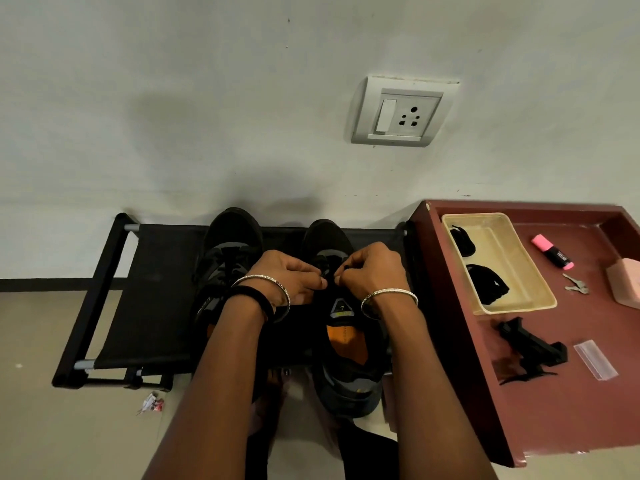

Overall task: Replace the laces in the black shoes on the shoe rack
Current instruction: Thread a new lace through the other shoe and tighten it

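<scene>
The left hand point(294, 277) and right hand point(375, 271) each pinch the black lace point(325, 271) over one black shoe point(346, 358) on the shoe rack point(156, 271). With black on black, an eyelet could easily be skipped.

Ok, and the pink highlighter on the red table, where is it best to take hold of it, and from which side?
Pinch the pink highlighter across its black middle section, coming straight down from above. It lies flat and slanted on the table, with bare surface along both long sides, so thumb and finger should fit there.
</scene>
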